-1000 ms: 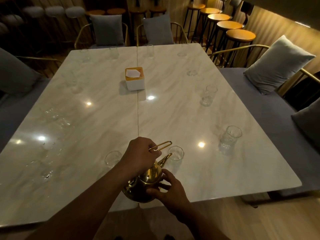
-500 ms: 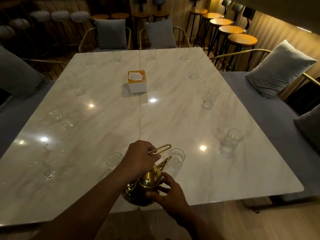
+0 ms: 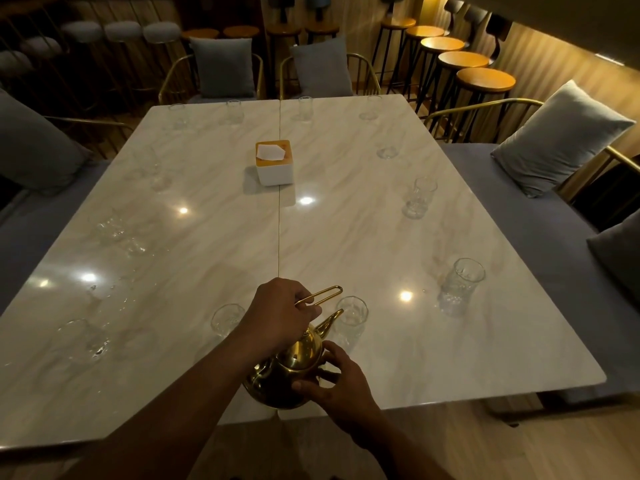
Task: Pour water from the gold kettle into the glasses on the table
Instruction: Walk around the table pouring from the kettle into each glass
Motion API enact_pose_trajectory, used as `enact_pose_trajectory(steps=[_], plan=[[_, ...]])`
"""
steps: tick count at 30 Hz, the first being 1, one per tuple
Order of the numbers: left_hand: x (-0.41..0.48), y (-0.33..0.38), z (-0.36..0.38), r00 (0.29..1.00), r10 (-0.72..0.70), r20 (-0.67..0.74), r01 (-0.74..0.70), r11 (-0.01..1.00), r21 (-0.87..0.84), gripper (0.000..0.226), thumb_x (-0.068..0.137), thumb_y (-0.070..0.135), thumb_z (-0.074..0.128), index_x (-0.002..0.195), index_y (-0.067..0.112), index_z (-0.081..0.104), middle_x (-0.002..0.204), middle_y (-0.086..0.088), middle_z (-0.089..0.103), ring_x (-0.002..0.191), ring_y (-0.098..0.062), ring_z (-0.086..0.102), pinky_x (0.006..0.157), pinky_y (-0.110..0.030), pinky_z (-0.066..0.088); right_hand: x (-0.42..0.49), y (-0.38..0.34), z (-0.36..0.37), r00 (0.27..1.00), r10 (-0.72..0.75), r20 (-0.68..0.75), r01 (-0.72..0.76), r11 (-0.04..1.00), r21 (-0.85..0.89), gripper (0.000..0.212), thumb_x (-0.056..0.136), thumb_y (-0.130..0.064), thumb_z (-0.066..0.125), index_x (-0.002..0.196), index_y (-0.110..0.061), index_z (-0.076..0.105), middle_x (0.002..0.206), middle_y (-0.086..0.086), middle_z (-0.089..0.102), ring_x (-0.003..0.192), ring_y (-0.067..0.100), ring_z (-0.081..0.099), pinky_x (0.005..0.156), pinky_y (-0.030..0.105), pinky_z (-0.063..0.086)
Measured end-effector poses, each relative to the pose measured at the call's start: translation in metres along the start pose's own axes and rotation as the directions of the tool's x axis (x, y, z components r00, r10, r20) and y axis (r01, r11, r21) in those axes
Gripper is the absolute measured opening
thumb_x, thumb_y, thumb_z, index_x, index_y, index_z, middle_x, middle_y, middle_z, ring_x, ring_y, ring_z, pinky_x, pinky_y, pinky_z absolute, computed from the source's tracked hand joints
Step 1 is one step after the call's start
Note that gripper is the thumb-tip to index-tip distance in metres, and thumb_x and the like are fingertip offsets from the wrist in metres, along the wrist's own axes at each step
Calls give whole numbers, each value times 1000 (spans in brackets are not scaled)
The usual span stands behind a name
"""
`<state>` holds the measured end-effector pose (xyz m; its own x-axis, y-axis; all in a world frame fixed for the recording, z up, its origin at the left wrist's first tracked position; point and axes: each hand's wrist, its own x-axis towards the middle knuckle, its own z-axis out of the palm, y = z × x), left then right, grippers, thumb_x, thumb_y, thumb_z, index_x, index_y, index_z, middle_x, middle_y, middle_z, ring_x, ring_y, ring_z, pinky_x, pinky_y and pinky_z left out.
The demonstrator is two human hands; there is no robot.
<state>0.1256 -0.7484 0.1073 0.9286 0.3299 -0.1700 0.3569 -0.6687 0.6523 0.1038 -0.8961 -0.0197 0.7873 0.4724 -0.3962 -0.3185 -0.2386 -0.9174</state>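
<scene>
The gold kettle (image 3: 289,372) is tilted forward above the near edge of the marble table (image 3: 214,237). My left hand (image 3: 278,311) grips its wire handle from above. My right hand (image 3: 334,379) cups the kettle's round body from the right. The spout points at the rim of a clear glass (image 3: 351,317) just beyond it. I cannot see any water stream. A second glass (image 3: 225,318) stands left of my left hand. Several more glasses ring the table, one at the right edge (image 3: 460,284) and another farther back (image 3: 419,197).
A white tissue box (image 3: 274,162) with an orange top sits mid-table. Grey cushioned benches run along both long sides, chairs with cushions (image 3: 223,67) stand at the far end, and round bar stools (image 3: 485,79) line the back right. Wooden floor lies below the near edge.
The view has tipped slightly, so the table sits a little lower in frame. Both hands keep their hold and the kettle stays tilted with its spout at the same glass.
</scene>
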Motion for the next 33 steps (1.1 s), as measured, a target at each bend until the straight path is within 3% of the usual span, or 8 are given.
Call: enact_pose_trajectory(steps=[6,14,22,25,29,33], plan=[[-1,-1,0,1000,0,-3,0,1000,4,26,82,32,73,103,16,72,85,4,68,70,1,57,56,-12,36,0,1,0,1000,4,-4,-4,1000,-10,66,68,-35,93,111,-56,47,110,-30,54,97,-5,60,76,15,52],[-2,-3,0,1000,-6,-11,6,1000,6,27,82,31,73,104,16,73,91,1,71,72,-2,59,60,-14,40,2,2,0,1000,3,0,-3,1000,-31,68,66,-38,93,112,-56,46,111,-30,53,96,-5,60,77,15,53],[-3,-1,0,1000,-8,-19,8,1000,6,25,82,31,74,102,16,73,80,8,64,70,1,57,59,-13,38,4,8,-3,1000,-11,6,11,999,-42,76,65,-40,93,123,-51,45,117,-28,55,103,-1,61,92,28,57],[-5,-1,0,1000,-21,-20,21,1000,6,23,82,31,74,100,17,73,81,8,64,70,1,57,57,-13,38,5,9,-4,1000,-21,5,22,997,-76,77,65,-42,93,124,-52,44,116,-29,55,104,1,61,90,24,55],[-7,-4,-3,999,-48,-25,48,999,5,18,80,29,74,94,18,74,78,12,63,73,-1,58,62,-18,41,7,11,-7,999,-42,-10,41,992,-122,82,64,-42,93,130,-47,45,119,-29,54,103,-4,60,76,14,55],[-11,-7,-4,996,-81,-34,81,997,-14,14,78,28,74,89,19,72,83,8,66,79,-6,60,71,-26,49,10,17,-7,996,-81,-28,75,981,-178,91,62,-45,93,138,-39,43,134,-16,52,108,-1,59,82,18,59]])
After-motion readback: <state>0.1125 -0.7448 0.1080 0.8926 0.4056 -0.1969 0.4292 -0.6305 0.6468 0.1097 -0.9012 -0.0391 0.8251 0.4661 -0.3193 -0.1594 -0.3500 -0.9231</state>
